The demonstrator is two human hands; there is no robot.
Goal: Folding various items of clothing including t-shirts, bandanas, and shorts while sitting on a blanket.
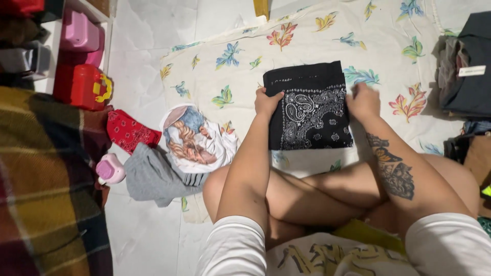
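Floor-level setting: leaf-print sheet [327,30] spread over pale tiles. Item: black paisley bandana [311,106], folded to a near-square, lying flat on the sheet directly ahead of crossed legs. Left hand [267,101] pinches its left edge; right hand [363,101] grips its right edge; both equally near. Adjacent left: red bandana [128,131], grey garment [153,176].

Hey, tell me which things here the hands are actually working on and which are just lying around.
In hand:
- black paisley bandana, folded, on the leaf-print sheet
- left hand gripping its left edge
- right hand on its right edge

Lying about:
- red bandana
- printed white shirt
- grey garment
- pink bottle
- red box
- dark folded clothes
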